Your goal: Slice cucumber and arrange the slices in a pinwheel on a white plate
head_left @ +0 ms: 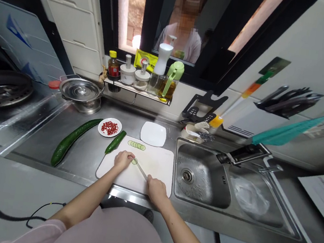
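Note:
My right hand (156,189) is closed round the handle of a knife (141,171), whose blade points up and left over the white cutting board (156,159). At the blade's tip lies a single cucumber slice (134,161). My left hand (123,160) has its fingers pinched together beside that slice; what they hold, if anything, is too small to tell. A row of overlapping cucumber slices (136,145) lies near the board's back edge. The cut piece of cucumber (115,142) rests at the board's left back corner.
A long whole cucumber (69,144) lies on the steel counter at the left, beside a white plate of red pieces (110,127). Behind the board is a white square plate (153,133). The sink (202,176) is at the right. A rack of condiments (138,87) hangs behind.

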Tool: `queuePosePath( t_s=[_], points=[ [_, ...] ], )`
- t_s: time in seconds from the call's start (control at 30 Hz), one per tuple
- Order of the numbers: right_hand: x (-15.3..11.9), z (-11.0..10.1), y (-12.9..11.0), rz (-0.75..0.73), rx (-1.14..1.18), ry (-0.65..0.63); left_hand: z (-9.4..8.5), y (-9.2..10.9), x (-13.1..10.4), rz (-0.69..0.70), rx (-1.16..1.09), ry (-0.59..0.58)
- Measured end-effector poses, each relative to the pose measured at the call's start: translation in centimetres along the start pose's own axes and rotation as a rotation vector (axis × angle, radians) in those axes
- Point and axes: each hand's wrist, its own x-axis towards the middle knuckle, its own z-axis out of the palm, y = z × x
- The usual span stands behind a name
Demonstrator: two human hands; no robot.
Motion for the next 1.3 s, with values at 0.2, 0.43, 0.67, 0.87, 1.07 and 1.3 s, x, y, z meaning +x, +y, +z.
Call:
queuePosePath(
  t_s=[0.2,0.43,0.67,0.87,1.07,1.3],
  points=[
    [-0.08,-0.81,-0.21,-0.007,0.024,-0.051,0.07,-0.02,0.17,0.002,0.002,-0.018],
    [0.22,-0.49,-0.46,-0.001,0.057,-0.084,0.07,-0.14,0.25,0.008,0.01,-0.013],
    [0.47,-0.39,-0.56,-0.006,0.055,-0.085,-0.04,-0.03,0.07,0.014,0.02,-0.002],
    [0.48,-0.21,-0.6,-0.003,0.06,-0.077,-0.17,0.02,0.04,0.009,0.018,-0.003],
    [0.34,-0.53,-0.55,-0.004,0.062,-0.089,-0.21,0.02,0.01,0.014,0.002,-0.008],
    [-0.39,-0.17,0.04,0.004,0.066,-0.116,-0.09,-0.03,0.16,-0.001,0.015,-0.011]
  ],
)
